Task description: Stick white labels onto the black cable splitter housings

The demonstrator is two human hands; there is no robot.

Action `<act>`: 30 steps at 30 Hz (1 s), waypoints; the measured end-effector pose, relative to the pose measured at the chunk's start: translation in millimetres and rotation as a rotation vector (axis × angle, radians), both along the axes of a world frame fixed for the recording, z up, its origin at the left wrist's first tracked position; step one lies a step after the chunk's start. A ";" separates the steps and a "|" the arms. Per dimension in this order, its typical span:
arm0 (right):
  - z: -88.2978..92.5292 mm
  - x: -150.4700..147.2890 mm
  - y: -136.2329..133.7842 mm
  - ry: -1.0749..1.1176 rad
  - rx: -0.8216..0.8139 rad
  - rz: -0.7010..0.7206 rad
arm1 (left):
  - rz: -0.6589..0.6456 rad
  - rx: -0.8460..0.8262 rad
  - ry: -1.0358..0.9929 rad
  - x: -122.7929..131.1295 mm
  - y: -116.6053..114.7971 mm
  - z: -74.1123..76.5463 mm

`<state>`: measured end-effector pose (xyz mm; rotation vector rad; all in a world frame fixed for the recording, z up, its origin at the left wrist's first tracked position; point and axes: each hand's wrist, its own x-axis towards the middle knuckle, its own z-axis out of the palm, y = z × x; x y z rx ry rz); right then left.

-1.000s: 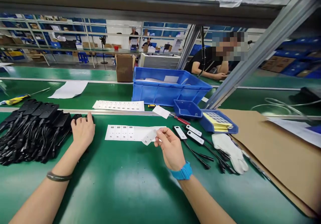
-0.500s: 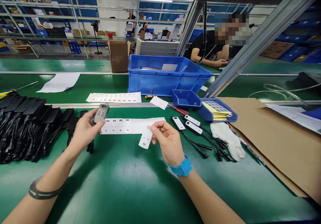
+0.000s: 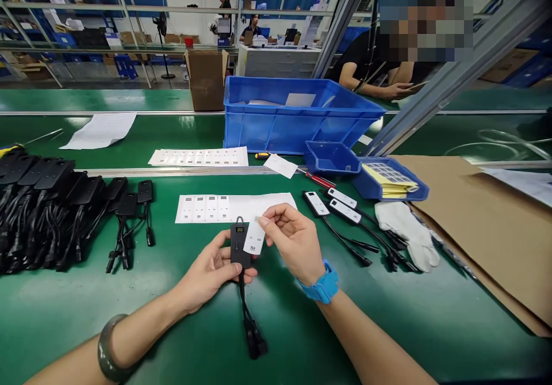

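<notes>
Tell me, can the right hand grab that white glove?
Probably yes: the white glove lies nearby, with only low black cables between. But the right hand pinches a white label, which it might need to release first.

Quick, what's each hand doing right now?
Left hand: closed, holding a black cabled device.
Right hand: closed, pinching a white printed label.

Bare L hand [image 3: 211,277] & L forearm [image 3: 149,326] w/ smooth, rounded dk grey-green bangle [image 3: 104,351], pale flecks; bare R hand [image 3: 301,248] & R forearm [image 3: 366,336] w/ wide, bright blue wristband [image 3: 323,285].
</notes>
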<state>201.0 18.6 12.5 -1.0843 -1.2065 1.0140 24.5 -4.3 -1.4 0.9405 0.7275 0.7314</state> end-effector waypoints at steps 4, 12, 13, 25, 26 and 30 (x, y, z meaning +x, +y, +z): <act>-2.9 -2.9 -3.4 -0.062 0.006 0.031 | -0.015 0.006 -0.019 -0.6 -0.3 -0.4; -10.0 -7.9 -10.2 -0.101 -0.025 0.077 | -0.051 -0.009 -0.048 -1.5 -0.3 -0.5; -10.2 -8.0 -10.5 -0.104 -0.029 0.076 | -0.055 -0.010 -0.049 -1.6 -0.3 -1.0; -10.3 -8.0 -10.7 -0.115 -0.026 0.059 | -0.086 -0.002 -0.067 -0.8 0.6 -1.0; -10.3 -8.0 -10.9 -0.118 -0.027 0.061 | -0.083 -0.002 -0.064 -0.7 0.5 -0.8; -10.1 -8.8 -11.6 -0.113 -0.029 0.063 | -0.073 0.015 -0.039 -0.6 -0.2 -0.7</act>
